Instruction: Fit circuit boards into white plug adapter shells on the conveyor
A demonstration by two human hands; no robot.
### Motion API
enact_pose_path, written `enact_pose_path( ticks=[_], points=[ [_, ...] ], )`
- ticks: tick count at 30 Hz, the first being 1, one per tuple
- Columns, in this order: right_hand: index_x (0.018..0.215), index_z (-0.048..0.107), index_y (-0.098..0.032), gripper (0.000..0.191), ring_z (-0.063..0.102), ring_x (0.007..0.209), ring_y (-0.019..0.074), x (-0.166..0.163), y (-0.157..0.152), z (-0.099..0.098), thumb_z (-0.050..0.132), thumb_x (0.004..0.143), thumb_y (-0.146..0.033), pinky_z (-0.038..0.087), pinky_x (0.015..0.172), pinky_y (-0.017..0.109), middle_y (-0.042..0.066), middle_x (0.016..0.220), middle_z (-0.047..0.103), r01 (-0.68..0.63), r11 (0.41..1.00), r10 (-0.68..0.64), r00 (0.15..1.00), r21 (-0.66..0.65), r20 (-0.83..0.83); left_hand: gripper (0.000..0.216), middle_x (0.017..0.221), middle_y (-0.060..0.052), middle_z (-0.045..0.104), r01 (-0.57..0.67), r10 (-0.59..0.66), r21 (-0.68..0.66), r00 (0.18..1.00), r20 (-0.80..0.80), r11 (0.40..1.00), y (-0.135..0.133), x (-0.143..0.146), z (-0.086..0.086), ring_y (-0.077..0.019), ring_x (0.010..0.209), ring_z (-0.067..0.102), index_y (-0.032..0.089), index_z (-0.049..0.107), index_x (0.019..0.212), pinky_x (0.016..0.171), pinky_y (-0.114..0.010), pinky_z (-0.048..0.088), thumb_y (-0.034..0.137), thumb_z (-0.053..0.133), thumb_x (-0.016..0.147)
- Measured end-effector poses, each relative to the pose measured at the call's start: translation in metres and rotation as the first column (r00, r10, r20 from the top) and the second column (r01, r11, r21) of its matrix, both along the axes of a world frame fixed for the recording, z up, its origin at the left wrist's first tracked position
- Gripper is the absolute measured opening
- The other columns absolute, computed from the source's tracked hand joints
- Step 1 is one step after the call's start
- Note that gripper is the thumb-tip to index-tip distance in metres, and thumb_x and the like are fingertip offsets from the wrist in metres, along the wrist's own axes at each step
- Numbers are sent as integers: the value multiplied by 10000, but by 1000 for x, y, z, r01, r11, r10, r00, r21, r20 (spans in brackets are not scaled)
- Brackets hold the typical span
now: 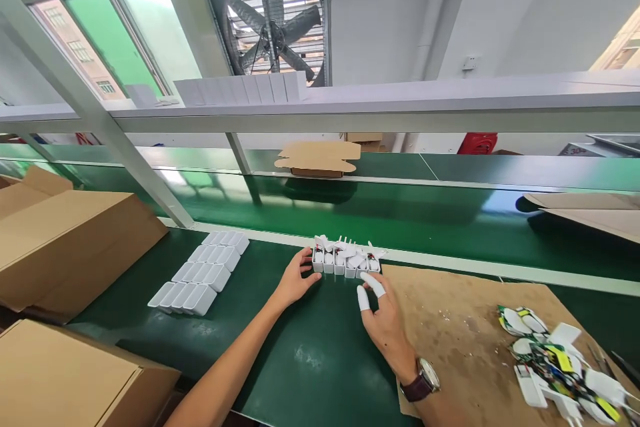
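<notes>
A short row of small open white boxes (pixel 345 260) with flaps up stands on the green bench near the conveyor's edge. My left hand (pixel 296 280) is at the row's left end, thumb and fingers curved around the end box. My right hand (pixel 383 320), with white finger cots on two fingertips and a watch on the wrist, rests just in front of the row's right end, fingers touching the last box. Whether either hand truly grips a box is not clear.
Rows of closed white boxes (pixel 200 277) lie to the left. Cardboard cartons (pixel 70 240) fill the left side. A brown cardboard sheet (pixel 465 333) lies at right with a pile of white plastic and circuit parts (pixel 555 363). The green conveyor (pixel 375 210) carries a flat carton (pixel 317 159).
</notes>
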State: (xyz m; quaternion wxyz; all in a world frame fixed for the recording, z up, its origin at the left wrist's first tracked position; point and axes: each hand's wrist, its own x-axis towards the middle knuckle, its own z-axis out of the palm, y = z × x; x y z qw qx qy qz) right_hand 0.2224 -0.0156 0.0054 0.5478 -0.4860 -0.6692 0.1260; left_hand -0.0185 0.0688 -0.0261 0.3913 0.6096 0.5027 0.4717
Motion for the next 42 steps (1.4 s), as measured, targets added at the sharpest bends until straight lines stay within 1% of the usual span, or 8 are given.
enact_pose_path(
  ticks=[5,8,12,22,30,35,38,42],
  points=[
    [1352,565,-191,458,657,1082,305,20,28,-32,611,927,-356,574,981,567,168,1240,618,162,971,-195,961,-174,-196,681,1330,-148,632,-41,43,35,996,-74,999,-3,3,1,-299,1189,669,212,518,1363,982,-520,591,281,822,757],
    [1352,553,-174,510,673,1139,314,24,39,-44,632,885,-365,573,1001,556,176,1266,649,80,961,-156,948,-266,-278,720,1348,-140,616,-14,18,41,997,-79,999,0,12,5,-291,1169,666,214,514,1366,971,-499,590,263,835,723],
    [1350,561,-172,502,689,1170,298,19,41,-40,588,879,-344,559,1043,529,178,1319,653,-11,936,-99,952,-352,-291,743,1286,-126,625,-53,58,64,996,-71,997,4,22,6,-291,1105,674,205,534,1352,915,-477,597,265,853,684],
    [1371,573,-182,505,680,1198,289,22,37,-38,600,895,-347,562,1046,518,161,1317,660,-17,950,-67,963,-310,-261,485,1159,-91,693,-102,118,135,986,-117,986,5,18,-1,-236,988,697,209,610,1256,817,-377,602,362,729,812],
    [1356,594,-192,494,673,1200,298,20,37,-34,608,872,-296,558,1049,542,151,1289,677,-16,958,-66,959,-286,-275,365,1009,-92,670,-280,322,197,917,-233,940,5,-6,11,-271,858,652,188,645,1137,833,-483,569,357,643,813],
    [1368,585,-194,521,665,1216,289,21,37,-37,624,861,-303,537,1077,543,154,1356,646,-15,949,-82,952,-314,-293,346,1103,-138,616,-345,448,372,862,-238,862,-7,-4,25,-327,1039,602,182,616,1140,915,-538,538,357,641,843],
    [1352,594,-181,516,663,1223,292,22,36,-35,621,850,-298,525,1091,541,164,1366,639,-29,941,-79,949,-336,-304,264,1070,-101,623,-204,338,469,915,-221,859,-19,14,25,-253,962,632,204,603,1158,866,-448,573,318,586,921],
    [1321,608,-173,509,672,1207,298,17,34,-27,619,826,-292,524,1092,535,162,1343,660,-36,939,-85,940,-343,-331,473,1227,-114,616,-55,147,334,955,-257,941,-27,39,9,-262,1063,656,207,508,1329,911,-466,583,296,630,881]
  ],
)
